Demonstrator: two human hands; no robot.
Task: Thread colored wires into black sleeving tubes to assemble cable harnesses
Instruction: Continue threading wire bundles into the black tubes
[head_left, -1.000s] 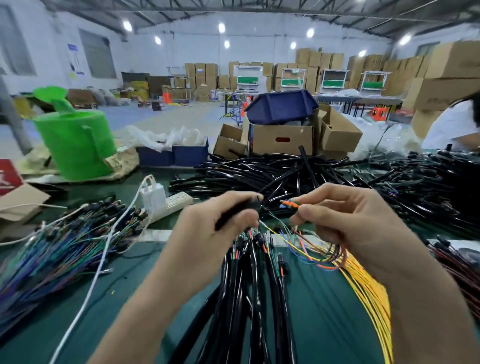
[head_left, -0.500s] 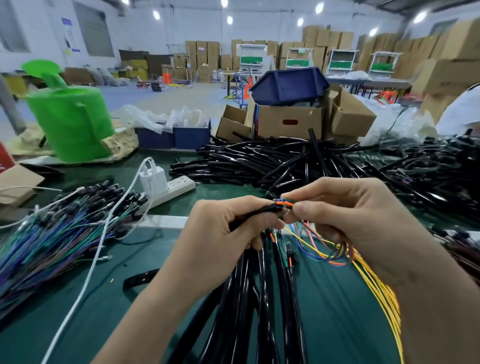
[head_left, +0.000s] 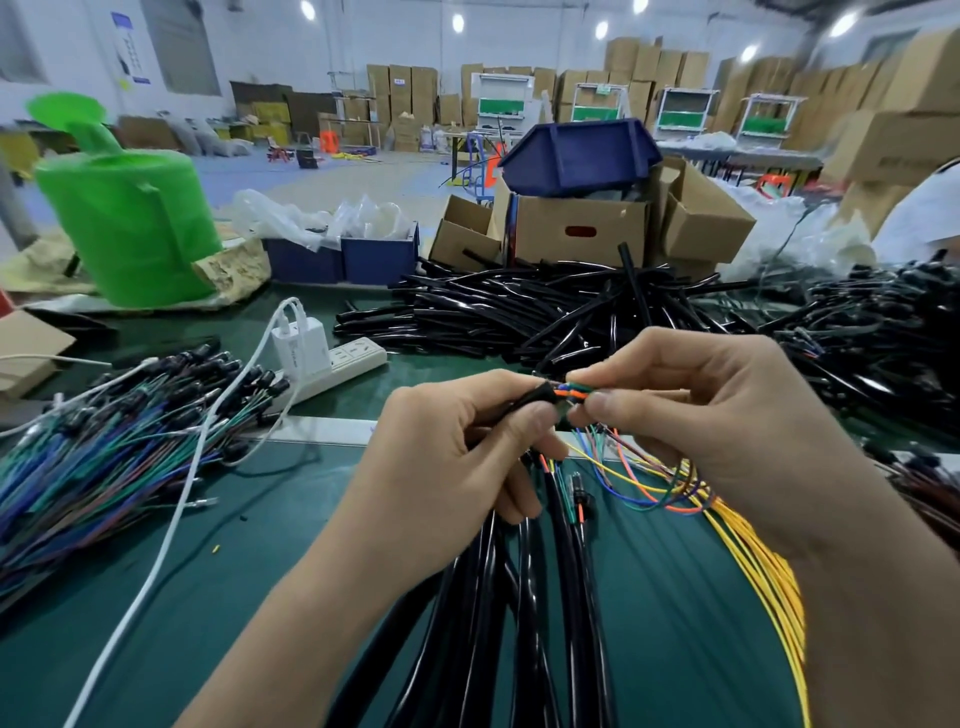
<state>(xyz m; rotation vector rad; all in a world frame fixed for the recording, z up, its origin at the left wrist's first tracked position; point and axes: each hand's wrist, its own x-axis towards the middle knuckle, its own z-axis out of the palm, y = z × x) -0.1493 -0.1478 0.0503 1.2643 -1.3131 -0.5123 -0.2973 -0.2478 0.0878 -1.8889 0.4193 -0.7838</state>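
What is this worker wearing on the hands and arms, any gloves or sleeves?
Nothing that shows. The left hand and the right hand are bare, with no gloves, rings or watch. The forearms are uncovered too, and no sleeve is in view.

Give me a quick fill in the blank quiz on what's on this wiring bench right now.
The left hand grips a ____ sleeving tube.
The right hand holds colored wires at the mouth of the ____.
The watering can is ____.
The wire bundle under the right wrist is ____.
Answers: black, tube, green, yellow.
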